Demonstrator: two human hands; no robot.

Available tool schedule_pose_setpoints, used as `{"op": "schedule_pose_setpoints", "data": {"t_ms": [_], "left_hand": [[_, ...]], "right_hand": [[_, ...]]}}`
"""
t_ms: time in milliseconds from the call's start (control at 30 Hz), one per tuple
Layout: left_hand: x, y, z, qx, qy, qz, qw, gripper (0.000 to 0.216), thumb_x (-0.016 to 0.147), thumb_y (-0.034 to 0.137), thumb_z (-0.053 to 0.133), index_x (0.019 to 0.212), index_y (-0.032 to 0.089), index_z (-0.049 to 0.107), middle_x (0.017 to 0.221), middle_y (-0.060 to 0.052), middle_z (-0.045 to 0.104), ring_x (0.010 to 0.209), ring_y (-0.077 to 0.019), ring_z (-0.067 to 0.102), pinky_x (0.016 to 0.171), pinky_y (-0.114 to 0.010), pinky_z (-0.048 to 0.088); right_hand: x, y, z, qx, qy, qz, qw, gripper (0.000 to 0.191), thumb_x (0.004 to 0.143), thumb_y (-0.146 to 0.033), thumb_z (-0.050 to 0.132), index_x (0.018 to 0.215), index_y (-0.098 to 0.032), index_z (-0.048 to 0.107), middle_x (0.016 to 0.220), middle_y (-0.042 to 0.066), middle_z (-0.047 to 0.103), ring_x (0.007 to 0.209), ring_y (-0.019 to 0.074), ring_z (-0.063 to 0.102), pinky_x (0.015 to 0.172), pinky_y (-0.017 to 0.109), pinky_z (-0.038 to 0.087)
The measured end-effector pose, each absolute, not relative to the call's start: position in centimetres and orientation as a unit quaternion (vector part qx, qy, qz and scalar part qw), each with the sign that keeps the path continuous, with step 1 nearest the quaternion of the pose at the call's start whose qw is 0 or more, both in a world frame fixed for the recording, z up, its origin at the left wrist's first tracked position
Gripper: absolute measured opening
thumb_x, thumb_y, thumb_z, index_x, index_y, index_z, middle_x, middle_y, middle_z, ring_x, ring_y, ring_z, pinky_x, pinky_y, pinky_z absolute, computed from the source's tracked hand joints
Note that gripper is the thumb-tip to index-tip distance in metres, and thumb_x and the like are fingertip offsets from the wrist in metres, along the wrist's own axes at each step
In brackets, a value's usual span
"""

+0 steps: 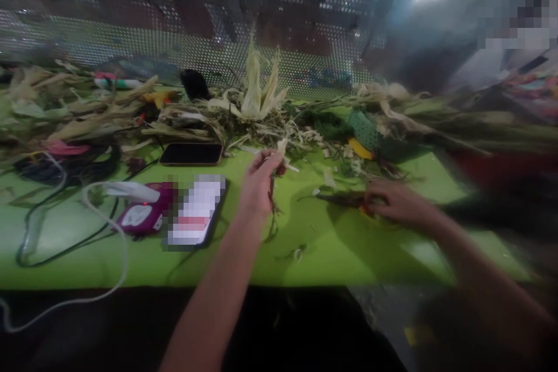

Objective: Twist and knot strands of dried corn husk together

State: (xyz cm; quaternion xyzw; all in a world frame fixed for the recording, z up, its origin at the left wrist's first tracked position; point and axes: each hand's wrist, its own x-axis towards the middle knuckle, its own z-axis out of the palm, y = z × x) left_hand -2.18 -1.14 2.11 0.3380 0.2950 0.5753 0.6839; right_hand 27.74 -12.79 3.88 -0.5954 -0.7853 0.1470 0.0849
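My left hand [260, 181] is raised over the green table [331, 244], its fingers pinched on a small bundle of dried plant stems [274, 186] with a pale husk tip; thin strands hang below it. My right hand [394, 202] rests on the table to the right, fingers closed over orange-handled scissors [344, 200] whose dark blades point left. The picture is blurred by motion on the right side.
A heap of dried corn husks [257, 96] runs along the back of the table. A dark phone [190, 154], a second phone [196, 212], a purple device [142, 215] with white cable [104, 244] and black cables lie left. A perforated metal screen [174, 23] stands behind.
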Motion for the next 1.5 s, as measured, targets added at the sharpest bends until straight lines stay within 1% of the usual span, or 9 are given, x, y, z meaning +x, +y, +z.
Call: {"op": "schedule_pose_setpoints", "data": {"t_ms": [167, 333, 467, 600, 733, 967, 1167, 1267, 1500], "left_hand": [[-2.0, -1.1, 2.4, 0.34, 0.32, 0.57, 0.676, 0.019, 0.067, 0.026, 0.078, 0.075, 0.018, 0.062, 0.064, 0.003, 0.062, 0.057, -0.0076, 0.054, 0.058, -0.022, 0.042], [-2.0, -1.0, 2.4, 0.328, 0.33, 0.576, 0.672, 0.02, 0.068, 0.025, 0.077, 0.074, 0.017, 0.061, 0.065, 0.003, 0.062, 0.057, -0.0072, 0.054, 0.06, -0.022, 0.043], [-2.1, -1.1, 2.5, 0.319, 0.33, 0.565, 0.685, 0.02, 0.067, 0.025, 0.078, 0.076, 0.018, 0.062, 0.064, 0.002, 0.062, 0.056, -0.008, 0.055, 0.057, -0.022, 0.043], [-2.4, -1.1, 2.5, 0.305, 0.327, 0.569, 0.691, 0.02, 0.067, 0.026, 0.078, 0.079, 0.019, 0.064, 0.064, 0.002, 0.063, 0.057, -0.0086, 0.057, 0.056, -0.022, 0.043], [-2.6, -1.1, 2.4, 0.3, 0.329, 0.562, 0.697, 0.024, 0.066, 0.028, 0.08, 0.082, 0.019, 0.065, 0.065, 0.002, 0.064, 0.058, -0.009, 0.058, 0.055, -0.022, 0.045], [-2.8, -0.8, 2.4, 0.319, 0.313, 0.569, 0.69, 0.024, 0.067, 0.029, 0.079, 0.082, 0.02, 0.063, 0.069, 0.003, 0.065, 0.058, -0.009, 0.059, 0.061, -0.024, 0.047], [-3.2, -0.5, 2.5, 0.313, 0.309, 0.564, 0.699, 0.025, 0.064, 0.028, 0.08, 0.078, 0.019, 0.061, 0.072, 0.003, 0.065, 0.057, -0.0074, 0.056, 0.062, -0.023, 0.046], [-3.2, -0.5, 2.7, 0.311, 0.303, 0.572, 0.696, 0.025, 0.063, 0.028, 0.081, 0.077, 0.018, 0.061, 0.074, 0.002, 0.066, 0.058, -0.007, 0.056, 0.061, -0.022, 0.045], [-2.6, -1.0, 2.6, 0.333, 0.309, 0.541, 0.707, 0.025, 0.064, 0.028, 0.081, 0.082, 0.017, 0.066, 0.08, 0.0, 0.068, 0.062, -0.0072, 0.056, 0.065, -0.022, 0.045]], "right_hand": [[23.5, -9.7, 4.8, -0.546, -0.817, 0.099, 0.155, 0.019, 0.091, -0.026, 0.055, 0.093, -0.02, 0.072, 0.097, 0.009, 0.068, 0.091, 0.022, 0.061, 0.081, 0.034, 0.045], [18.2, -7.0, 3.5, -0.496, -0.866, 0.048, 0.053, 0.023, 0.083, -0.013, 0.058, 0.099, -0.018, 0.073, 0.094, 0.009, 0.07, 0.089, 0.0224, 0.062, 0.074, 0.031, 0.043], [16.7, -6.0, 3.1, -0.543, -0.838, 0.058, 0.007, 0.017, 0.081, -0.013, 0.056, 0.088, -0.016, 0.071, 0.091, 0.011, 0.07, 0.082, 0.0228, 0.063, 0.07, 0.032, 0.044], [17.9, -5.0, 5.0, -0.609, -0.723, 0.238, 0.221, 0.008, 0.085, -0.019, 0.054, 0.089, -0.018, 0.061, 0.092, 0.007, 0.071, 0.066, 0.0148, 0.06, 0.059, 0.027, 0.045], [19.9, -4.1, 8.3, -0.571, -0.586, 0.373, 0.438, 0.009, 0.085, -0.025, 0.06, 0.087, -0.021, 0.053, 0.071, 0.0, 0.066, 0.049, 0.0107, 0.052, 0.047, 0.024, 0.042], [20.4, -3.4, 12.6, -0.511, -0.57, 0.326, 0.554, 0.015, 0.079, -0.029, 0.072, 0.081, -0.024, 0.058, 0.061, -0.005, 0.057, 0.046, 0.0079, 0.041, 0.039, 0.023, 0.028], [20.2, -3.0, 18.0, -0.424, -0.599, 0.228, 0.64, 0.018, 0.082, -0.03, 0.072, 0.072, -0.026, 0.058, 0.063, -0.003, 0.052, 0.048, 0.0102, 0.041, 0.042, 0.028, 0.03], [19.8, -3.3, 19.5, -0.436, -0.631, 0.164, 0.62, 0.012, 0.083, -0.033, 0.072, 0.078, -0.027, 0.063, 0.065, -0.002, 0.056, 0.049, 0.0108, 0.04, 0.042, 0.028, 0.028], [17.9, -2.4, 11.5, -0.553, -0.746, 0.168, 0.331, 0.012, 0.082, -0.03, 0.066, 0.079, -0.019, 0.068, 0.067, -0.001, 0.067, 0.059, 0.0137, 0.056, 0.056, 0.026, 0.04]]}}
